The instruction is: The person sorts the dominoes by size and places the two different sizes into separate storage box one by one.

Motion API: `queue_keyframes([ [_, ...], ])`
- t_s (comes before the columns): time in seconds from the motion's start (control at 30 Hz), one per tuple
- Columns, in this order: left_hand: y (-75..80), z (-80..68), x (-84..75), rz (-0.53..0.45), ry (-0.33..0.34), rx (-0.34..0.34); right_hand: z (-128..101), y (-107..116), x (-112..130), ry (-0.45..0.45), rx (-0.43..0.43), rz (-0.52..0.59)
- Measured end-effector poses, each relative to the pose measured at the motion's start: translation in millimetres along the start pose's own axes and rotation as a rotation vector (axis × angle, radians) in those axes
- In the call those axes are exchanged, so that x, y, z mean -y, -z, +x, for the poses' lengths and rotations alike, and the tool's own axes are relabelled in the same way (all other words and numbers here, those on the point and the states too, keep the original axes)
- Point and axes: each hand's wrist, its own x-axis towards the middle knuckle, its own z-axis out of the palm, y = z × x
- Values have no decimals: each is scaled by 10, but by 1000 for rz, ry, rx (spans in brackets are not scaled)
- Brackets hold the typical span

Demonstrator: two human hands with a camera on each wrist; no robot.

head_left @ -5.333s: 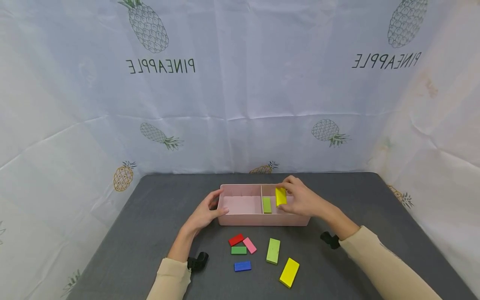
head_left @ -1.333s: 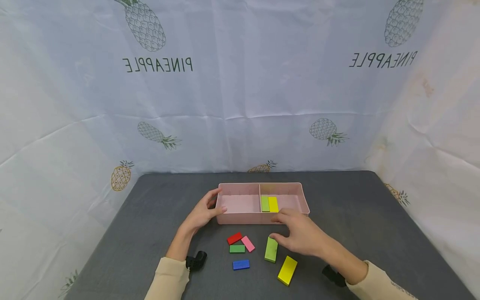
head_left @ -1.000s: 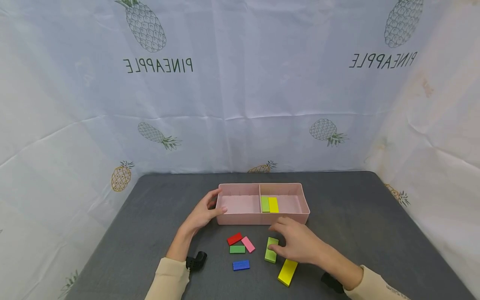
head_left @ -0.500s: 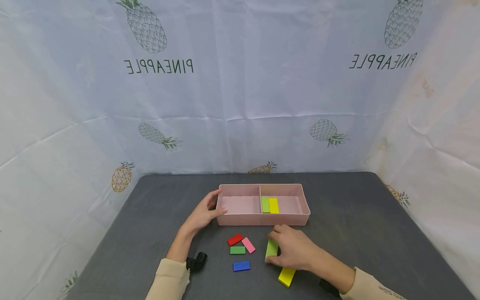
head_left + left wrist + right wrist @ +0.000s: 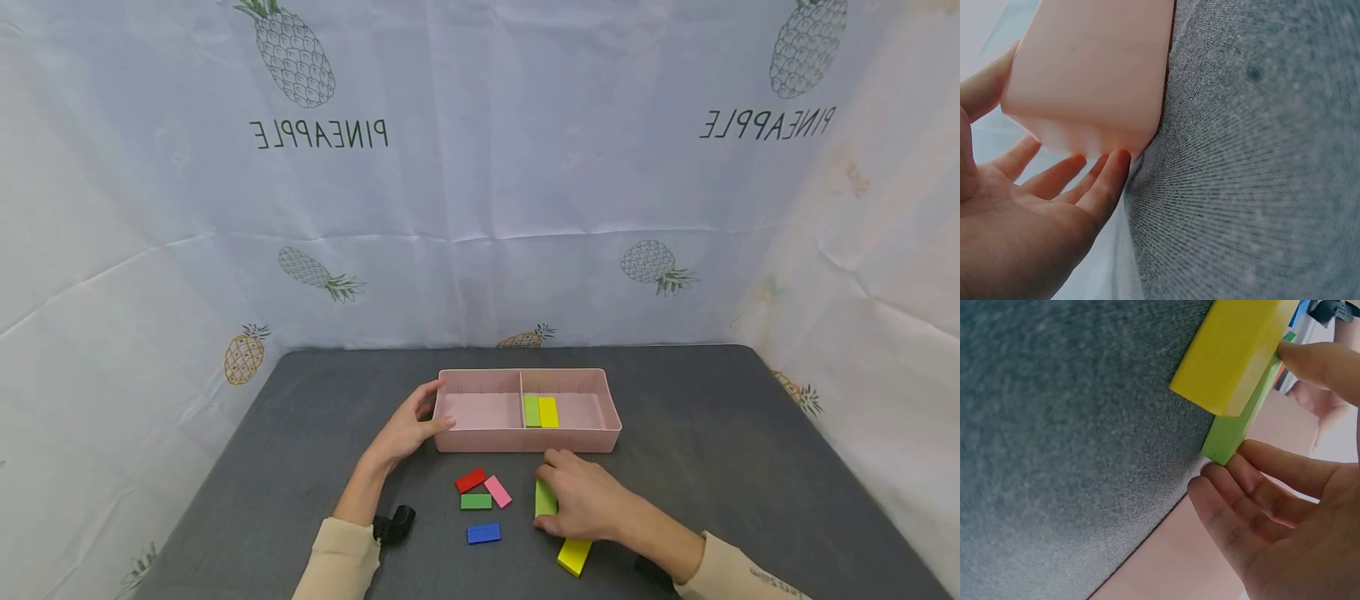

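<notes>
1. The green block (image 5: pixel 545 497) lies on the grey table (image 5: pixel 712 450), just in front of the pink tray (image 5: pixel 528 442) and touching or nearly touching the yellow block (image 5: pixel 574 555) at its near end.
2. Judge it as light, rigid and smooth-faced: it won't bend or crush, but a loose pinch could let it slip. Take it by the two long side edges, near the middle.
3. Your right hand (image 5: pixel 585 502) is curled over the green block, thumb at one edge and fingers (image 5: pixel 1254 465) at the far end, pinching it. The block looks tilted up on edge, though the hand hides much of it.
4. Your right forearm comes in low from the near right, palm down.
5. Your left hand (image 5: pixel 408 425) cups the tray's left end, fingers (image 5: pixel 1094 187) wrapped under its corner, thumb at the rim.
6. Two blocks, one green and one yellow, already lie in the tray's right compartment.
</notes>
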Motion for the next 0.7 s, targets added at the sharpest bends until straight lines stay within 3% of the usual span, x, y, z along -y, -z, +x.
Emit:
queue_keyframes([
  [0.2, 19, -30, -8, -1, -17, 1, 9, 33, -30, 5, 8, 16],
  [0.7, -18, -41, -69, 2, 0, -6, -90, 280, -80, 67, -103, 71],
])
